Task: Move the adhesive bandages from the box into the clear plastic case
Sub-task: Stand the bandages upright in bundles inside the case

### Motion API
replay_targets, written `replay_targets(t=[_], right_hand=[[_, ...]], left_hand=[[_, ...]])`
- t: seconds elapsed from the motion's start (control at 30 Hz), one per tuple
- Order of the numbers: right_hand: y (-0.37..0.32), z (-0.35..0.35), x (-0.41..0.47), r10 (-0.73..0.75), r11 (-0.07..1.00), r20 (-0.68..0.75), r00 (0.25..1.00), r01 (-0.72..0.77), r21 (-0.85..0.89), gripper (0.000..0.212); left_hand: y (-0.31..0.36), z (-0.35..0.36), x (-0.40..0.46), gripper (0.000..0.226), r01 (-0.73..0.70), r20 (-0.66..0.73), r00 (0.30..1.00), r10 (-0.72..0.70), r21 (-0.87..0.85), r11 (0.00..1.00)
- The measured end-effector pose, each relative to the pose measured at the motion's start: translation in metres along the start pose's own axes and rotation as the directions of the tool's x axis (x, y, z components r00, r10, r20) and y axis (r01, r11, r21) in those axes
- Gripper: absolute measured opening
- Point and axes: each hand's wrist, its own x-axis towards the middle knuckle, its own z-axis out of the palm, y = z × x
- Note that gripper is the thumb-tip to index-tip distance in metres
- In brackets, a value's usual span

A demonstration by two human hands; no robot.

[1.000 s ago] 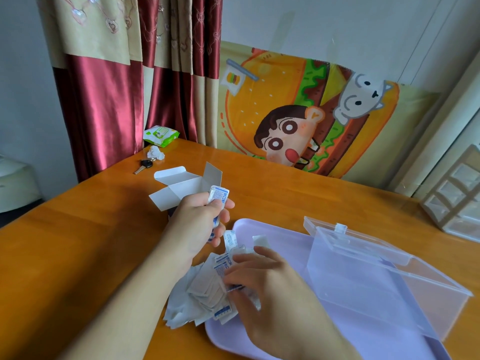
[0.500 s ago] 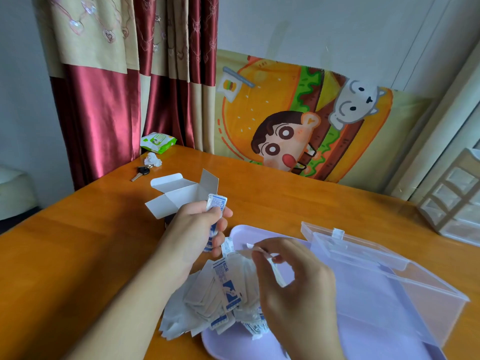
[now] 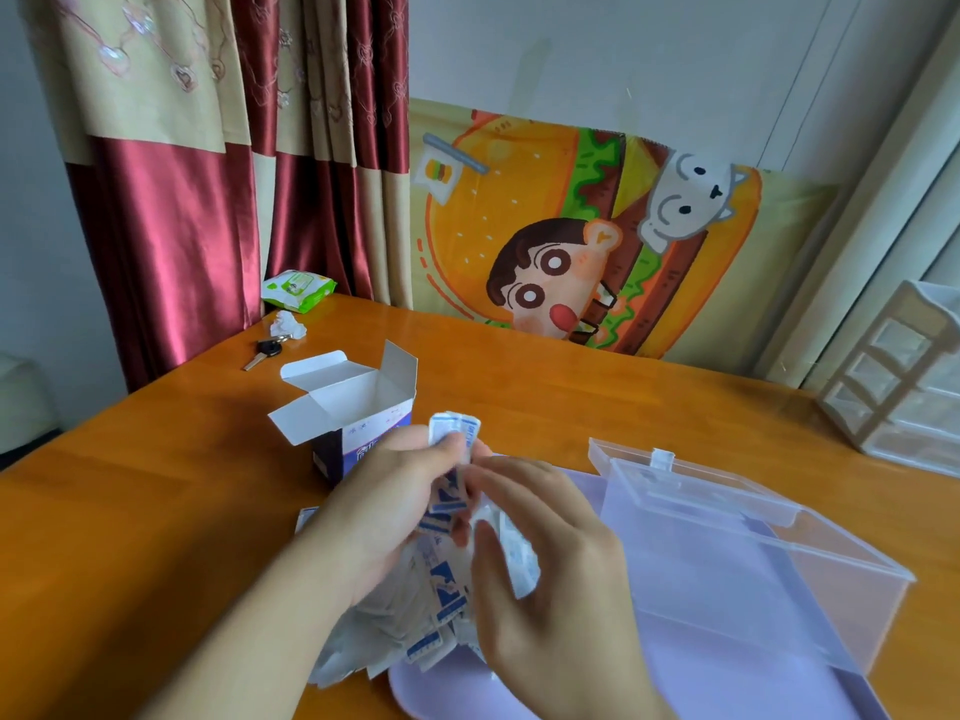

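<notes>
The orange worktop [image 3: 156, 511] runs wide and bare to the left and behind the box, its far edge meeting a curtain [image 3: 171, 200] and a cartoon burger cloth [image 3: 597, 241]. A lilac tray [image 3: 701, 683] sits at the near right, and on it stands the clear plastic case [image 3: 753, 569], lid hinged up at its far side, mouth free. A drawer unit [image 3: 904, 387] stands at the right edge. The box [image 3: 353, 423] stands upright left of centre, flaps spread open, just behind the left hand [image 3: 384, 506]. That hand has its fingers curled round a small stack of adhesive bandages [image 3: 452, 459], the ends of which stick up above the thumb. The right hand [image 3: 550, 579] meets it from the right, fingers bent and pinching a white wrapper [image 3: 514, 558]; the detail is blurred. A loose heap of bandages [image 3: 410, 631] lies beneath both hands, overlapping the tray's left rim. A wipes pack [image 3: 297, 289], a tissue [image 3: 288, 324] and a key [image 3: 265, 351] lie at the far left corner.
</notes>
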Motion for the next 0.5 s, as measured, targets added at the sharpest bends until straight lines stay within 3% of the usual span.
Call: replay_targets(t=[0.13, 0.23, 0.37, 0.5], right_hand=[[-0.003, -0.010, 0.002, 0.050, 0.995, 0.331, 0.942, -0.017, -0.101, 0.075], [-0.009, -0.008, 0.002, 0.013, 0.953, 0.462, 0.887, 0.128, -0.273, 0.092], [-0.019, -0.011, 0.007, 0.144, 0.969, 0.600, 0.787, 0.010, -0.245, 0.089], [-0.007, -0.003, 0.001, 0.155, 0.965, 0.574, 0.804, 0.000, -0.261, 0.076]], left_hand=[[0.001, -0.012, 0.017, 0.031, -0.032, -0.235, 0.971, 0.043, 0.048, 0.998], [-0.004, -0.024, 0.024, 0.027, -0.022, -0.256, 0.966, 0.046, 0.096, 0.995], [-0.005, -0.025, 0.025, 0.025, -0.024, -0.268, 0.962, 0.055, 0.118, 0.993], [-0.004, -0.026, 0.025, 0.024, -0.024, -0.264, 0.963, 0.053, 0.110, 0.994]])
